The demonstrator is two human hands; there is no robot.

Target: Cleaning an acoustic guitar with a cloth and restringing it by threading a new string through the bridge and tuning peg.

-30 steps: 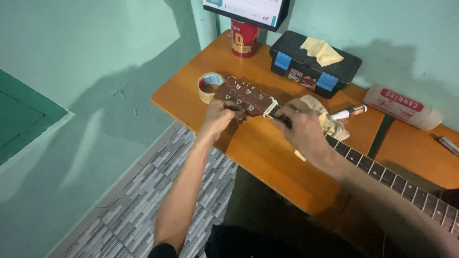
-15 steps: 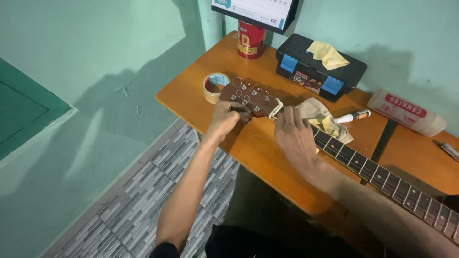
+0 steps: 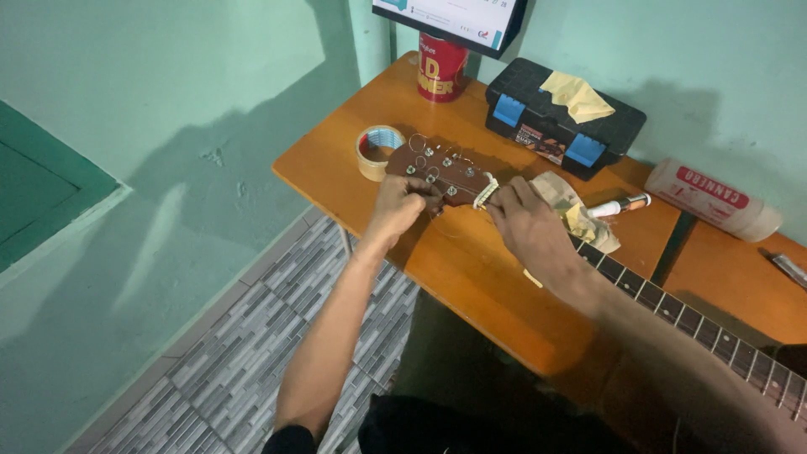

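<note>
Your left hand (image 3: 395, 206) is closed on a tuning peg at the near edge of the guitar headstock (image 3: 437, 172), fingers pinched tight around it; turn in small, even amounts and keep your wrist low over the counter (image 3: 471, 269) so the headstock does not rock. The headstock lies flat at the counter's far left end, with a roll of tape (image 3: 377, 151) touching it at about 9 o'clock. Your right hand (image 3: 525, 231) sits at 3 o'clock from the headstock, fingers curled down over the neck just beside the white nut (image 3: 485, 192); whether they pinch a string I cannot tell. Press there steadily to keep the guitar neck (image 3: 698, 324) from sliding, which runs off toward 4 o'clock under your forearm.
</note>
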